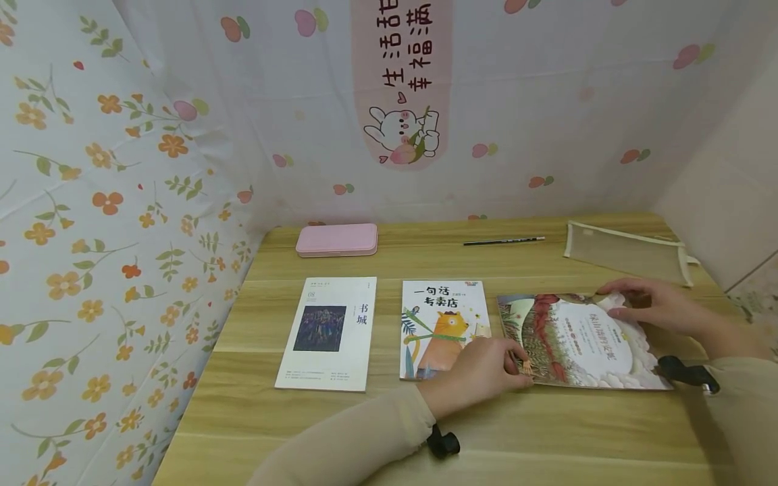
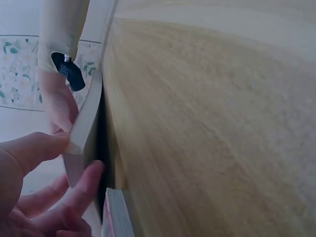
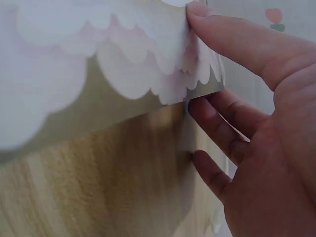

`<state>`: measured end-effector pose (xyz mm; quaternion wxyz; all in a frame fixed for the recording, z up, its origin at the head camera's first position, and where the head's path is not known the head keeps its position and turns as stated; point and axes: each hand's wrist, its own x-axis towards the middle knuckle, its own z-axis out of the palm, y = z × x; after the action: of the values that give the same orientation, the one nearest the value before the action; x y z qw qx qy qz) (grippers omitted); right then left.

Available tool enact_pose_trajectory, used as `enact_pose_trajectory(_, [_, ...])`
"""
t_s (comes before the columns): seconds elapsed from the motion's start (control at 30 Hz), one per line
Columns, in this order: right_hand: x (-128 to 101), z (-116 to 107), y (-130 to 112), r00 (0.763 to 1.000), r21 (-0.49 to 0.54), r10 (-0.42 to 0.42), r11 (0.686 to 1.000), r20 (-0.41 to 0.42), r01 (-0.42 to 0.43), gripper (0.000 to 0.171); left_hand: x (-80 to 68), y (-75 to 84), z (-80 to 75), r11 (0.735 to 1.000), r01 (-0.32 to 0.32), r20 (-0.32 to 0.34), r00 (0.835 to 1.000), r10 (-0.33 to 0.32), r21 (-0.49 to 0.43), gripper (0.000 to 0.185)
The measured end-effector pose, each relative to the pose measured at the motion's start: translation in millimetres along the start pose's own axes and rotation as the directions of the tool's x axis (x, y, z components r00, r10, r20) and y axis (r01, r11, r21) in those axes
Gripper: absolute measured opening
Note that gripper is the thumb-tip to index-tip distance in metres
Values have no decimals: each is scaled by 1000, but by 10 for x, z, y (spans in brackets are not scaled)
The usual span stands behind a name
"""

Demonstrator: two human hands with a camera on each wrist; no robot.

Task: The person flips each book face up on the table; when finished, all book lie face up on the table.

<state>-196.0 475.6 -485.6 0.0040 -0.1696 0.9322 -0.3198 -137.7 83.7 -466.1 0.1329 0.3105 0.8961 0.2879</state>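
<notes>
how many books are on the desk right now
3, in a row: white book left, cat book middle, cloud book right, held by left hand and right hand.

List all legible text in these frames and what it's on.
"生活甜" and "幸福满": pink banner on the white curtain, top cut off by the frame.
"书城" and "08": white magazine with a dark photo.
"一句话专卖店": white picture book with an orange cat.
Picture book with the white cloud-edged cover, held by both hands: title blurred, unreadable.
Small print on all covers: too small.
Wrist views: no text.
</notes>
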Motion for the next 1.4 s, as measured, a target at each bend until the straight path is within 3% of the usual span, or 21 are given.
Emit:
enact_pose_trajectory(0.27, [-22, 11, 12, 1000, 21, -27, 999, 17, 26, 45, -32, 28, -20, 998, -14, 30, 999, 13, 54, 24])
enact_pose_trajectory(0.43, [-39, 46, -2, 997, 4, -78, 997, -1, 78, 38, -30, 45, -33, 984, -20, 27, 1000, 16, 175, 26])
enact_pose_trajectory(0.57, [-56, 60, -29, 998, -13, -66, 998, -8, 66, 36, -15, 60, -40, 962, -17, 44, 999, 6, 273, 25])
enact_pose_trajectory(0.8, [-95, 69, -95, 999, -114, 32, 993, -44, -37, 38, 50, 49, -64, 946, -12, 65, 998, -10, 324, 18])
enact_pose_trajectory(0.93, [-138, 72, -141, 993, -124, 116, 985, -26, -119, 41, 125, -5, -111, 939, -38, 57, 998, 20, 342, 19])
enact_pose_trajectory(1.2, [-300, 98, -252, 985, -160, 170, 972, -33, -173, 45, 380, -225, -306, 947, 34, 28, 999, -45, 319, 32])
enact_pose_trajectory(1.4, [-443, 67, -312, 975, -135, 222, 967, 31, -216, 55, 635, -331, -411, 953, 49, 6, 999, -53, 298, 41])
